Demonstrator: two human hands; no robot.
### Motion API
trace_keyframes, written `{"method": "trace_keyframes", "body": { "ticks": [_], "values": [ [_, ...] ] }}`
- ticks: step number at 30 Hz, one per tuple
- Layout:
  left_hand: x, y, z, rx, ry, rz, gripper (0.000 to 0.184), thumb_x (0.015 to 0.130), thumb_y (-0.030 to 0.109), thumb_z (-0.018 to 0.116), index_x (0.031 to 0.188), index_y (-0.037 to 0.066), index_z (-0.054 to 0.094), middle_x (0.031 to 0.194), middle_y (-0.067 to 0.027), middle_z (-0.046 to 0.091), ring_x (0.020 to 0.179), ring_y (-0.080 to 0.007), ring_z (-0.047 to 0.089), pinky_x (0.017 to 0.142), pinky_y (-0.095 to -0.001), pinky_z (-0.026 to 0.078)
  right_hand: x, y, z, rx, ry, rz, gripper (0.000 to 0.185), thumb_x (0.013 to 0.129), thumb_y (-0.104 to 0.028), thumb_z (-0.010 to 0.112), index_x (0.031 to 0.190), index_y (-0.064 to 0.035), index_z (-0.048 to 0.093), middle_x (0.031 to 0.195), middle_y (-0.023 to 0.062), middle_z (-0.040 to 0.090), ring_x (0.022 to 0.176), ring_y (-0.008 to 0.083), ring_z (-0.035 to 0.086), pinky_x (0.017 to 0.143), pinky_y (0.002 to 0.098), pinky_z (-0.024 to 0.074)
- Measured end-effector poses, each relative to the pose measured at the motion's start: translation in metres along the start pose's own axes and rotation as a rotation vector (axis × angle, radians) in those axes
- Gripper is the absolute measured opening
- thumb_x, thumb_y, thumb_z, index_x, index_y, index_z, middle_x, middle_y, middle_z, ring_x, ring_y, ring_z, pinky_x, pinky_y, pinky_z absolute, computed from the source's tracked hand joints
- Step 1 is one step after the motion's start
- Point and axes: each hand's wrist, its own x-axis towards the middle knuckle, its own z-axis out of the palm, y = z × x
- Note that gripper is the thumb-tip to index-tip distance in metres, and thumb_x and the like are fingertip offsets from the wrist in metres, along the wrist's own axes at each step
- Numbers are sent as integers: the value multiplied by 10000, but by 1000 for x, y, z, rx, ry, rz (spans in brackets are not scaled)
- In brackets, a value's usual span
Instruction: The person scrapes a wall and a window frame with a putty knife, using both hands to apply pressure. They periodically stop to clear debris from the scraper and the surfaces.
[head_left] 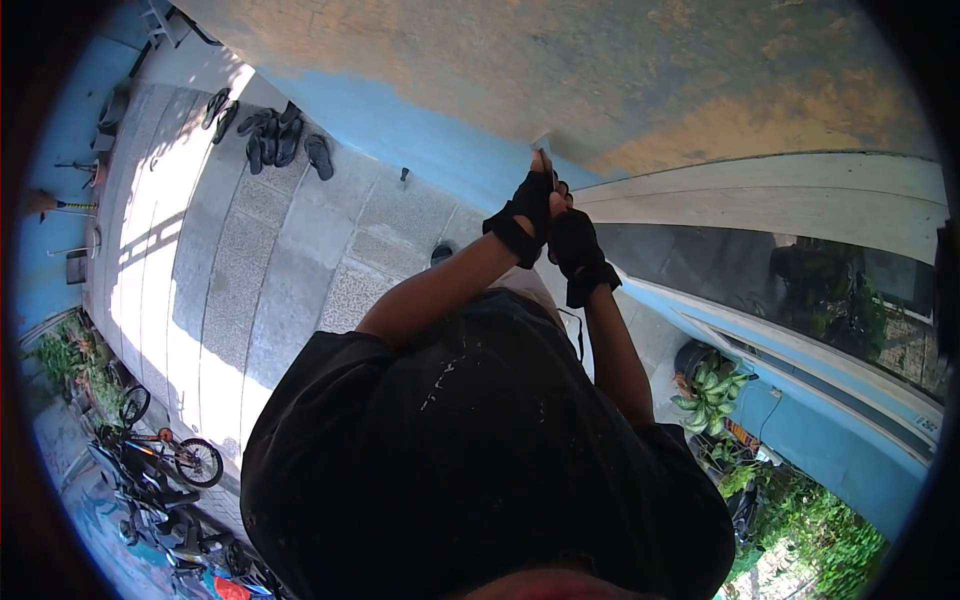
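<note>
Where the mottled brown-and-ochre wall (640, 75) gives way to a pale blue painted band (400, 118), we record one flat, grey, thin-bladed hand tool (542, 144), its blade at that border; whether its edge touches the surface, we cannot tell.

Item: left hand (524, 212), in a black fingerless glove, closed on the tool, bare fingertips up beside the blade. Item: right hand (575, 240), likewise gloved in black, set close against the left with fingers drawn in; whether it grips the handle too, we cannot tell, the lower part being hidden.

Below the hands we enter one black short-sleeved shirt (480, 430), marked with small white flecks. To the right of the hands: one long cream-coloured board (760, 190), above a dark, reflective glass pane (715, 260); further down, one plant with broad, pale-patterned green leaves (708, 397).

To the left: grey paving of smooth and pebbled slabs (300, 240), partly sunlit; upon it, near the blue band, a cluster of dark sandals (274, 140), with one single dark slipper (319, 157) just beside. At lower left, well apart, we note one black-and-orange bicycle (198, 462), near several dark motorcycles (150, 490).
</note>
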Motion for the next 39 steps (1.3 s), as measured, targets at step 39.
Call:
{"method": "trace_keyframes", "body": {
  "ticks": [39],
  "values": [
    [1,-15,-13,97,-123,-86,604,832,700,478,629,134,431,559,-22,359,616,-219,475,583,-349,404,-19,10,9,249,22,238,550,989,-458,360,812,9,591,733,220,619,754,384,620,607,431,452]
  ]
}}
